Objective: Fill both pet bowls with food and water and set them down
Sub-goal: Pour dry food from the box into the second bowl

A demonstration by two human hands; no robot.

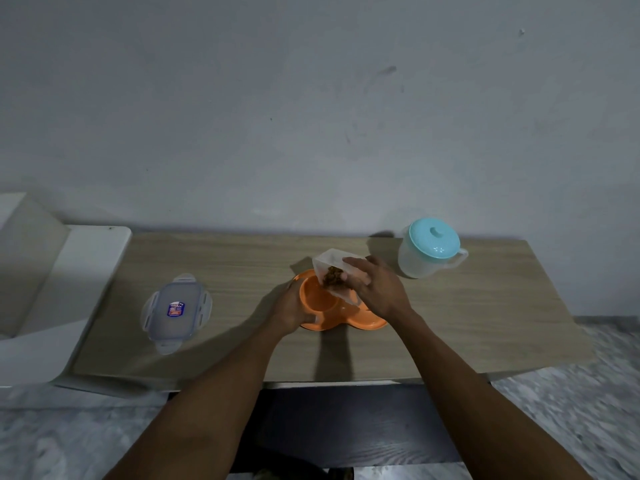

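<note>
An orange double pet bowl (320, 301) sits on the wooden table (467, 306). My left hand (292, 311) grips its left rim. My right hand (375, 289) holds a clear plastic food container (329, 261), tilted mouth-down over the left bowl. Brown kibble (333, 274) is bunched at the container's mouth. The left bowl looks bare inside; the right bowl is mostly hidden behind my right hand. A clear water jug with a turquoise lid (431, 249) stands at the back right of the table.
The container's clip-lock lid (176, 311) lies flat on the table at the left. A white surface (69, 282) adjoins the table's left end. A grey wall runs behind. Patterned floor (571, 410) shows below the table's front edge.
</note>
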